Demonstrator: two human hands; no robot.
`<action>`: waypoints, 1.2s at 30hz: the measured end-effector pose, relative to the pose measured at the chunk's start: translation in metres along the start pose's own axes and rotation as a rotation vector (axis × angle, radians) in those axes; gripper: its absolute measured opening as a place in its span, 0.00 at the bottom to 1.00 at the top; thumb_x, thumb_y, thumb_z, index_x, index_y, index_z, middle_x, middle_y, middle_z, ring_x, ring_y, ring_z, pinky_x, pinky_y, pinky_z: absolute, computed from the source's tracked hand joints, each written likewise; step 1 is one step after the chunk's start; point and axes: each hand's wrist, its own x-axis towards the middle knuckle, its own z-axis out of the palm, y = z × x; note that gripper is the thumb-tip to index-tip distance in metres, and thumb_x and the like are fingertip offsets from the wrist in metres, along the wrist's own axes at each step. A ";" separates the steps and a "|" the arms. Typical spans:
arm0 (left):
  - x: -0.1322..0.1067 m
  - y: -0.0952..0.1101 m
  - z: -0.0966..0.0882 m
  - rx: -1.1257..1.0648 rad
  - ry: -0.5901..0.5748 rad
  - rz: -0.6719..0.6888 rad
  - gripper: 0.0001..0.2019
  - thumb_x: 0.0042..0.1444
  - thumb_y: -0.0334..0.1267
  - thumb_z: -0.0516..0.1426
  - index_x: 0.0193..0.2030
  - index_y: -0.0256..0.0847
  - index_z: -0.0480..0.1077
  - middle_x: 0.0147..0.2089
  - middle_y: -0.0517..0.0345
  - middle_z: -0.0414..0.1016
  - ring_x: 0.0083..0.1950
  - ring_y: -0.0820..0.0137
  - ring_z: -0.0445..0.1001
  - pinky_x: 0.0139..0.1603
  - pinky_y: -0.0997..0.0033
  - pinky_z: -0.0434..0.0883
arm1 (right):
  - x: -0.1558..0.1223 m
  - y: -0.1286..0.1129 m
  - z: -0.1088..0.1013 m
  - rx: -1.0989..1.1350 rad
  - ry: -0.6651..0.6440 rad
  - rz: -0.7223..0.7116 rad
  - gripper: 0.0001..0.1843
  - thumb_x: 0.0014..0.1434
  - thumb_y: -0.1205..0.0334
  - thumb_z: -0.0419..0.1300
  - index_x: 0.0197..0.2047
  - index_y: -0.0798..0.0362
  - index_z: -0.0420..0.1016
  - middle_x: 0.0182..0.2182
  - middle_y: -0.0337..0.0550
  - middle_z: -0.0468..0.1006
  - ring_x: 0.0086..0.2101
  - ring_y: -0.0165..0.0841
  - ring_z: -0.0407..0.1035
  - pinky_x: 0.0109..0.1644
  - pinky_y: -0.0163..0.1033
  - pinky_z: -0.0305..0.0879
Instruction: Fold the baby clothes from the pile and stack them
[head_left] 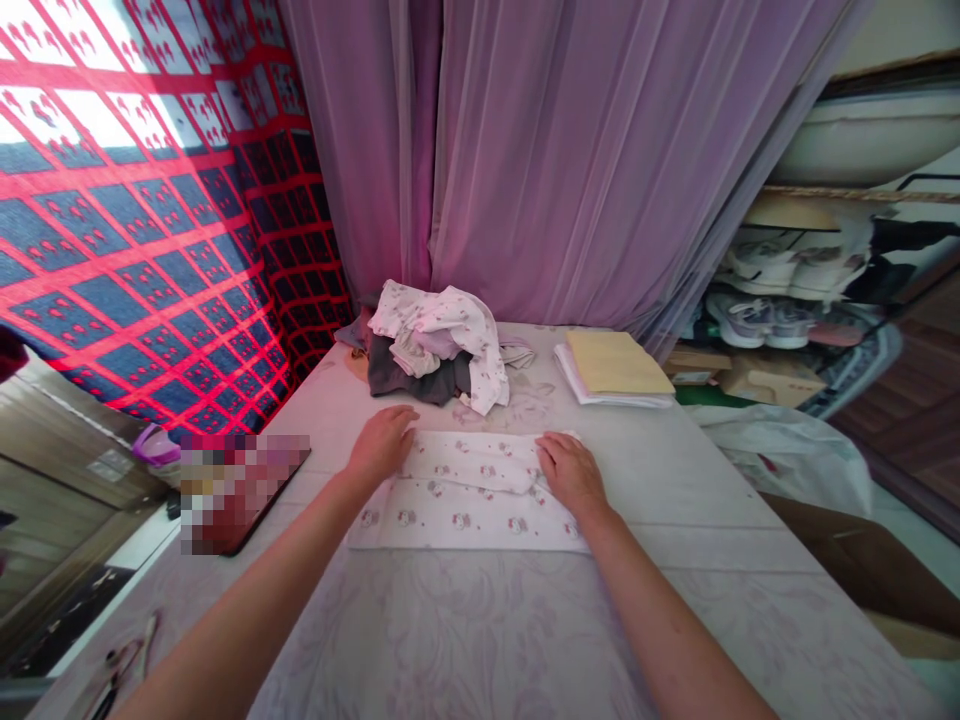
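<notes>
A white cloth garment (pixel 469 515) printed with small cartoon cats lies folded flat on a pale floral cover (pixel 450 640). My left hand (pixel 381 445) rests palm down on its upper left edge, and my right hand (pixel 571 473) lies flat on its right part. Neither hand grips the cloth. Beyond them is a rumpled pile of clothes (pixel 435 345), white printed cloth over dark grey. To its right sits a neat stack of folded pale yellow and white fabric (pixel 615 365).
A pixelated flat dark-edged object (pixel 244 490) lies at the left edge of the covered surface, and a small metal tool (pixel 124 660) lies near the bottom left. Purple curtains (pixel 562 150) hang behind. Shoes on a rack (pixel 757 320), a white plastic bag (pixel 787 460) and a brown box (pixel 862 550) stand right.
</notes>
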 end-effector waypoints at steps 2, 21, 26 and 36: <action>-0.007 0.020 0.011 -0.002 -0.048 0.172 0.21 0.63 0.41 0.44 0.60 0.41 0.65 0.64 0.51 0.64 0.65 0.64 0.60 0.66 0.62 0.54 | -0.001 0.001 0.000 -0.002 0.012 0.001 0.17 0.64 0.61 0.49 0.49 0.51 0.76 0.51 0.46 0.74 0.52 0.36 0.64 0.61 0.43 0.52; -0.015 0.030 0.028 -0.077 -0.036 0.131 0.21 0.65 0.45 0.42 0.50 0.41 0.73 0.54 0.50 0.75 0.56 0.64 0.69 0.59 0.64 0.62 | 0.010 -0.067 -0.026 0.063 -0.176 -0.124 0.19 0.65 0.58 0.46 0.39 0.49 0.78 0.41 0.43 0.80 0.44 0.33 0.71 0.51 0.37 0.59; 0.012 0.000 0.005 0.028 -0.084 -0.033 0.16 0.59 0.38 0.48 0.48 0.40 0.73 0.50 0.47 0.75 0.52 0.61 0.71 0.53 0.64 0.64 | 0.042 -0.038 -0.032 -0.110 -0.208 0.085 0.16 0.62 0.60 0.50 0.50 0.46 0.74 0.47 0.43 0.77 0.48 0.36 0.68 0.50 0.39 0.58; 0.014 -0.021 -0.002 0.023 -0.165 -0.119 0.09 0.57 0.42 0.51 0.42 0.45 0.68 0.37 0.59 0.76 0.38 0.68 0.73 0.35 0.72 0.64 | 0.046 -0.016 -0.039 -0.129 -0.271 0.085 0.11 0.61 0.59 0.51 0.39 0.48 0.75 0.39 0.43 0.79 0.42 0.35 0.70 0.44 0.39 0.57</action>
